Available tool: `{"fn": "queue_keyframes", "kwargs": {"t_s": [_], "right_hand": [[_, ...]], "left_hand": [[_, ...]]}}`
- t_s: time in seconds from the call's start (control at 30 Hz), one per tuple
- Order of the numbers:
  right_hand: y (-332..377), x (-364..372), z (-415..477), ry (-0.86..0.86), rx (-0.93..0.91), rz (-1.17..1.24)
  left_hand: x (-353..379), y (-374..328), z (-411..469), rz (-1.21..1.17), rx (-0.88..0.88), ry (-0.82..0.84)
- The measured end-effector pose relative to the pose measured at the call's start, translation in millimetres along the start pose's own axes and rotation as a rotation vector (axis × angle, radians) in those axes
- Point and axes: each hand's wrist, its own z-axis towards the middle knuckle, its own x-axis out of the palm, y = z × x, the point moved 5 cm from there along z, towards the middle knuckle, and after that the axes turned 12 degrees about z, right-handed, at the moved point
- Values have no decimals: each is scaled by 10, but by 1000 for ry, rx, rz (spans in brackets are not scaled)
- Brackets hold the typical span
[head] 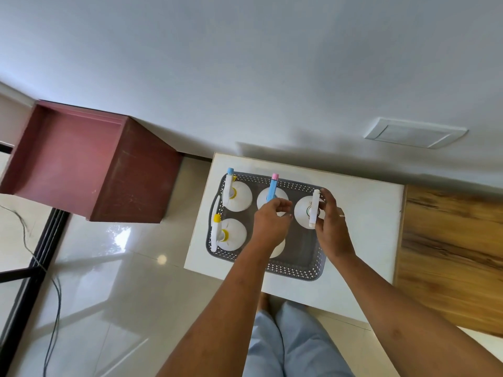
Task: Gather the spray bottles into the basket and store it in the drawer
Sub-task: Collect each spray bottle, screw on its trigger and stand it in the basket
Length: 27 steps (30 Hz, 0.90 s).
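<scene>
A: In the head view, where are the spray bottles found?
B: All that can be seen are stood upright inside the grey basket (295, 271), which is set on the white table (367, 219), nearer its left edge. A yellow-collared bottle (236, 197) is kept in the basket's far left corner and a yellow-nozzled bottle (231, 235) in its near left corner. A plain white bottle (280, 248) is half hidden under the left wrist.
A: How are the hands placed?
B: The left hand (270, 217) is curled at the blue-headed bottle (271, 193) by the far wall, and the sprayer is apparently pinched. The white-headed bottle (302, 213) in the far right corner is gripped round its sprayer by the right hand (330, 224). The bottles are probably being squared up so that nothing is tipped in carrying.
A: What is noted of materials?
B: The bottles are rounded, smooth white plastic, topped with long narrow trigger heads. The basket is rectangular, with perforated lattice walls and a loop handle at its left end. The table is flat and matt.
A: And the drawer?
B: A maroon drawer (68, 159), judged to be the destination, is seen open, well left of the table. The basket is not yet carried there.
</scene>
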Motion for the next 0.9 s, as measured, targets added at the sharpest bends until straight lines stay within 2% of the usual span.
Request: {"fn": "queue_keyframes", "kwargs": {"t_s": [0.5, 0.8, 0.9], "right_hand": [[-32, -32, -84, 6, -2, 16], [63, -227, -280, 14, -1, 123], [35, -248, -397, 2, -35, 67]], "left_hand": [[115, 0, -152, 12, 28, 17], [115, 10, -314, -12, 43, 27], [115, 70, -385, 0, 44, 32]]}}
